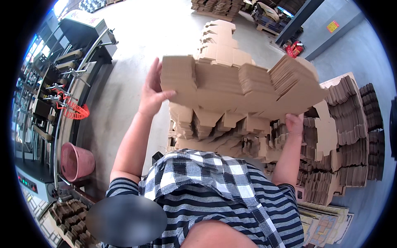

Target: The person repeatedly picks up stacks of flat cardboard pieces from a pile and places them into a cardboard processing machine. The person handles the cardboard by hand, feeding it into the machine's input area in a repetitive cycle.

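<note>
A thick stack of flat die-cut cardboard blanks point(223, 89), brown with notched flaps, is held up in front of me and spans the space between my arms. My left hand point(154, 93) grips its left end, the thumb on the near face and the fingers around the side edge. Along the lower right edge, my right hand point(294, 123) is closed on the stack, with part of the fingers hidden by the cardboard. Right below lies a pile of similar cardboard blanks point(206, 124), and another cardboard pile point(219, 39) rises just beyond the held stack.
At left runs a long machine point(66, 91) with coiled red air hoses point(76, 110). A pink bucket point(77, 162) stands beside it. More stacked cardboard point(349, 111) fills the right side. Red fire extinguishers point(295, 48) stand by a post at the far right.
</note>
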The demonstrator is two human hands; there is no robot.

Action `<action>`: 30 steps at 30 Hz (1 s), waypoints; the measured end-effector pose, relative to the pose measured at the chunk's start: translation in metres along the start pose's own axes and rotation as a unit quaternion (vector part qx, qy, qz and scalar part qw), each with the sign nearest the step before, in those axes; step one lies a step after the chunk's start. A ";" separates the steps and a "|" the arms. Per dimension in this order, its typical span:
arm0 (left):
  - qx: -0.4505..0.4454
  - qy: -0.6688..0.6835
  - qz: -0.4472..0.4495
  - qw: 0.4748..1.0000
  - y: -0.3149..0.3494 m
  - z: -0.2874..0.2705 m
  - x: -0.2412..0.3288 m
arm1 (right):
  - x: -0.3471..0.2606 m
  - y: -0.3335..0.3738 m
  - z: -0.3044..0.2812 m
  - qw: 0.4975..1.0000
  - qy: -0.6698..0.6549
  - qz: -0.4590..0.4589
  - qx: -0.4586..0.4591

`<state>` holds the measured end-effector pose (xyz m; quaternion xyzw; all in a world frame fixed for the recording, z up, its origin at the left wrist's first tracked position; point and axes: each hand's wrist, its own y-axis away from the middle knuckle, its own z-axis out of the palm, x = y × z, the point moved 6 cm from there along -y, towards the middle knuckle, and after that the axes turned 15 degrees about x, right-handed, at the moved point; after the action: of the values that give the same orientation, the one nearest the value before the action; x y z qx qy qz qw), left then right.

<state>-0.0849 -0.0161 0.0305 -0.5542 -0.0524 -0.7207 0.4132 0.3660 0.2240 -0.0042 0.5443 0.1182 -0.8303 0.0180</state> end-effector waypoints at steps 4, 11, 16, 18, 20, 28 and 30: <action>-0.011 -0.001 -0.050 0.999 0.020 0.002 -0.012 | 0.014 0.013 -0.019 0.997 -0.016 0.060 0.036; -0.063 -0.133 -0.056 0.987 0.018 0.004 -0.011 | 0.007 0.014 -0.031 0.990 0.107 0.095 0.011; -0.064 -0.209 -0.068 0.973 0.018 0.001 -0.009 | -0.025 0.015 0.013 0.995 0.078 0.054 -0.006; -0.063 -0.209 -0.057 0.974 0.013 0.012 -0.002 | -0.029 0.014 0.017 0.994 0.101 0.051 -0.006; -0.097 -0.267 -0.071 0.956 0.007 0.007 -0.008 | -0.019 0.006 0.003 0.984 0.163 0.070 -0.029; -0.138 -0.291 -0.093 0.942 0.001 0.008 -0.005 | -0.030 -0.004 0.006 0.950 0.287 0.120 -0.033; -0.135 -0.324 -0.089 0.932 0.003 0.009 -0.004 | -0.037 -0.003 0.010 0.943 0.307 0.125 -0.038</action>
<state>-0.0756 -0.0109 0.0293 -0.8013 -0.1350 -0.5358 0.2294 0.3716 0.2213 0.0334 0.7819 0.0802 -0.6092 0.1053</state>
